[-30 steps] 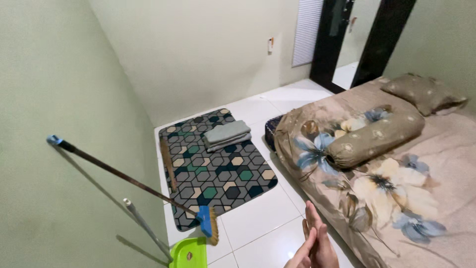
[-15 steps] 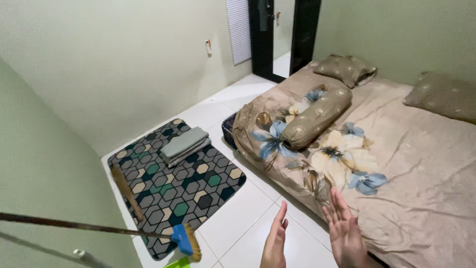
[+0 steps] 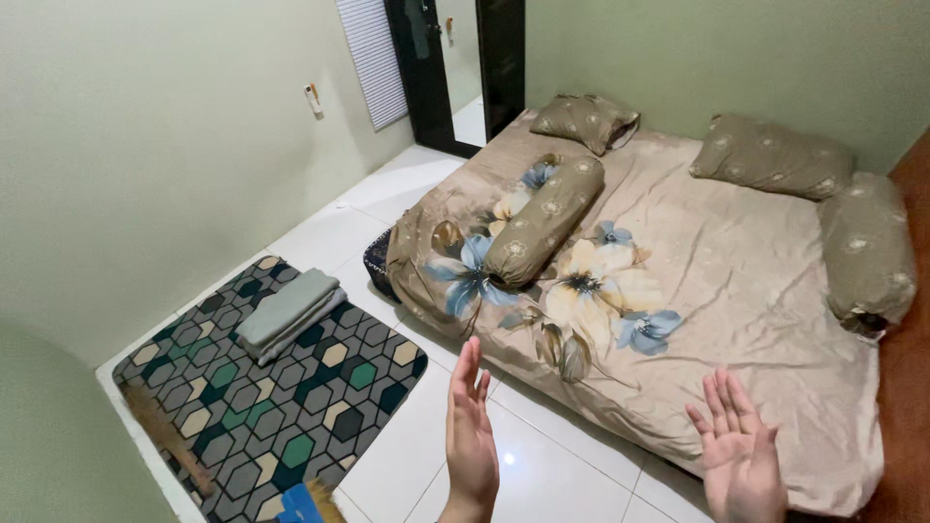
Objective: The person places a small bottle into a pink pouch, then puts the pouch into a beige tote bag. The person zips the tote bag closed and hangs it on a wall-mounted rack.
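Hands apart now, both empty. My left hand (image 3: 471, 441) is up edge-on over the white tile floor (image 3: 542, 475), fingers straight and together, gripping nothing. My right hand (image 3: 740, 455) is palm up, fingers spread, over the near edge of the mattress (image 3: 756, 291), not touching it as far as I can tell. Half a sec ago they were closer to each other; 1 s ago they were pressed palm to palm. So they've opened out wide since.

View has swung right vs. earlier frames. The mattress w/ its tan floral sheet now fills the middle and right. A long bolster (image 3: 542, 221) lies diagonally across the big blue flower print. Two pillows sit at the head end, one (image 3: 585, 120) near the dark doorway (image 3: 455, 58), one (image 3: 772, 156) further right, plus a second bolster (image 3: 867, 254) along the right edge; neither of these last two showed 1 s ago.

Hexagon-pattern mat (image 3: 281, 397) lies left on the floor, folded grey cloths (image 3: 288, 312) on its far end. The broom has nearly left frame: only the blue head (image 3: 308, 506) shows at bottom. A hand brush (image 3: 170, 438) lies along the mat's left edge. The green dustpan is gone from view.
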